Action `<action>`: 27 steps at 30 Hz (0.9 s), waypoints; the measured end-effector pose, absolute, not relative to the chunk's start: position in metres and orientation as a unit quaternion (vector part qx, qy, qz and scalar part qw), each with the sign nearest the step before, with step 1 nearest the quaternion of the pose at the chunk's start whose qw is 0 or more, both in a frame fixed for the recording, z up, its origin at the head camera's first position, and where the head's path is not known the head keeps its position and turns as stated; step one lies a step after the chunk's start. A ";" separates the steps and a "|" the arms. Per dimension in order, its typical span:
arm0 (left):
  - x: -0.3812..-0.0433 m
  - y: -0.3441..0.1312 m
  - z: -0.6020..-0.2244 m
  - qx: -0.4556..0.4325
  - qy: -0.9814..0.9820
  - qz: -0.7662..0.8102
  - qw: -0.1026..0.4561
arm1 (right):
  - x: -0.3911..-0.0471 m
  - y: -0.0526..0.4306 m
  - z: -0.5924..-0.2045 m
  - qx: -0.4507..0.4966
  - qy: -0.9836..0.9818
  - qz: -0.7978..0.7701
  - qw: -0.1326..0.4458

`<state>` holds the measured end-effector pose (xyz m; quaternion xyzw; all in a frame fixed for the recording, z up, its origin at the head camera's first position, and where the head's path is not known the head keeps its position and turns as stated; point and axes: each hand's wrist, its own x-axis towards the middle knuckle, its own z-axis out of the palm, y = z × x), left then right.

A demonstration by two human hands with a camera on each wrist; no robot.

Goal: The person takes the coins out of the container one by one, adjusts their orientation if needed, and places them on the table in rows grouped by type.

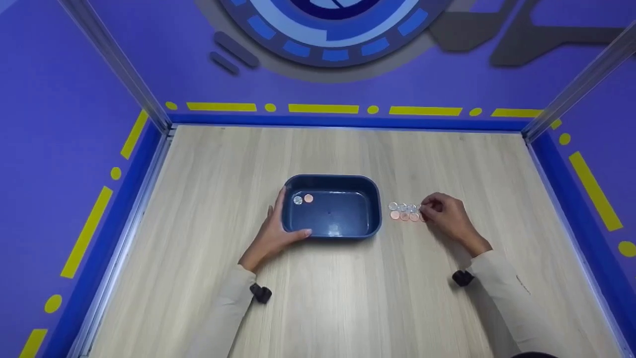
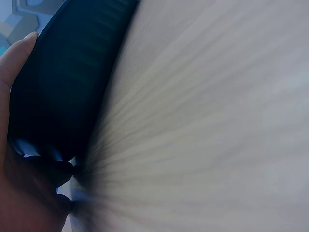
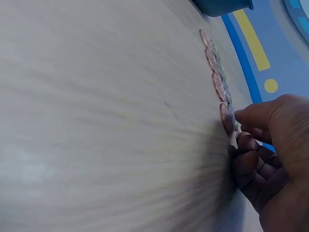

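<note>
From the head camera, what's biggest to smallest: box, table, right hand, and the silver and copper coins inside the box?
1. Table
2. Box
3. Right hand
4. Silver coin and copper coin: too alike to rank

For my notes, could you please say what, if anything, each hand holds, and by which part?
Left hand: bin, by its left end. Right hand, at the coins: cannot be told.

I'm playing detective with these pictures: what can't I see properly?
Head view: the markings on the coins are too small.
Head view: the right hand partly covers the nearest coins.
Left wrist view: the inside of the box is hidden by its side.
Left wrist view: the left hand runs off the left edge.
</note>
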<state>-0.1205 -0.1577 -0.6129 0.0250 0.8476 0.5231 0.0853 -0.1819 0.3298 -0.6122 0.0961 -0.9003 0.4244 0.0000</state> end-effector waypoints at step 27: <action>-0.121 -0.158 -0.613 0.024 0.850 0.518 0.089 | -0.199 0.212 -0.541 0.249 -0.855 0.453 -0.036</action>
